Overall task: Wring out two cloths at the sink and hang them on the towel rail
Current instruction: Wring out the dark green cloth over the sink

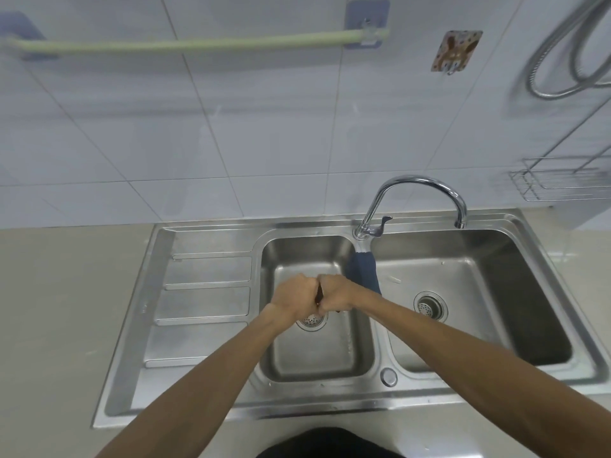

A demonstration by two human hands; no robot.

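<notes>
From the head view, both hands are clenched into fists and pressed knuckle to knuckle over the small left basin of the stainless steel double sink (211,226). The left hand (292,300) and the right hand (337,297) are each closed tight on a dark brown cloth (319,295), of which only a thin twisted sliver shows between them; the rest is hidden inside the grip. I would say this is the wringing of the first cloth. To do it well, the fists should turn against each other and stay above the round perforated drain strainer (310,320), just below them at 6 o'clock, so the water falls straight in.

The second piece, a dark blue cloth (362,271), lies draped over the divider between the basins, at 2 o'clock from the hands and just beside the right wrist, below the foot of the curved chrome tap (413,190). It looks not yet wrung.

The pale green towel rail (185,44) runs along the white tiled wall at 11 o'clock, well apart and bare. Nothing hangs there, so the reach up looks open. A wire rack (558,181) and a coiled metal shower hose (568,54) sit off at 2 o'clock, clear of that path. The beige counter (66,309) around the sink may catch drips on the way.
</notes>
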